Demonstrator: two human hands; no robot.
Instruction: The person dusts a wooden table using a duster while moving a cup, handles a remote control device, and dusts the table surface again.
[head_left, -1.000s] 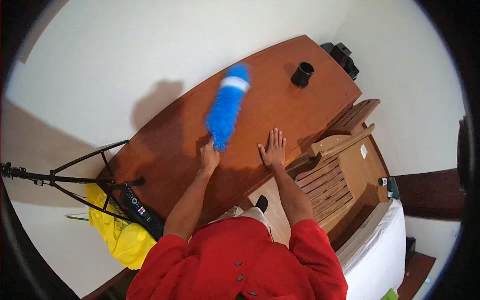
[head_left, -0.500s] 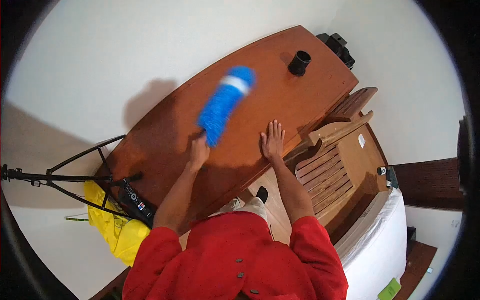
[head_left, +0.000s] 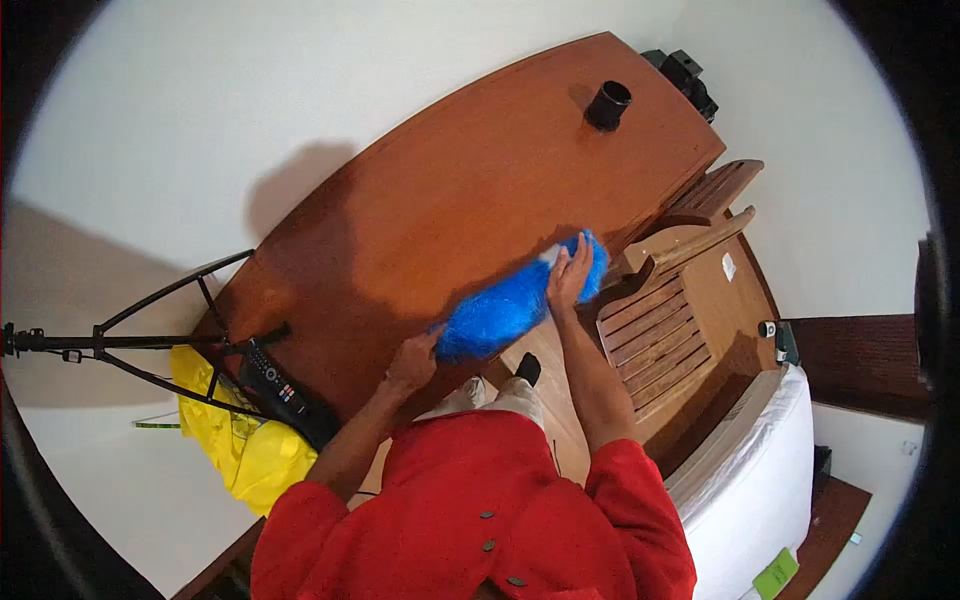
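A blue fluffy duster (head_left: 495, 315) with a white band lies slantwise over the near edge of the brown wooden table (head_left: 470, 190). My left hand (head_left: 412, 362) is closed around its handle end, and the handle itself is mostly hidden by the fingers. At the far end of the duster, my right hand (head_left: 568, 278) rests against the blue fibres near the white band, fingers stretched out. The thumb of that hand is hard to make out.
A black cup (head_left: 608, 106) stands near the table's far end. To the left are a black tripod (head_left: 150, 350), a remote control (head_left: 268, 372) and a yellow bag (head_left: 245, 455). A slatted wooden piece of furniture (head_left: 655, 340) and a white mattress (head_left: 750, 480) are on the right.
The duster has come down from mid-table to the near edge, toward my body. My right hand has lifted off the tabletop and now touches the duster's far end.
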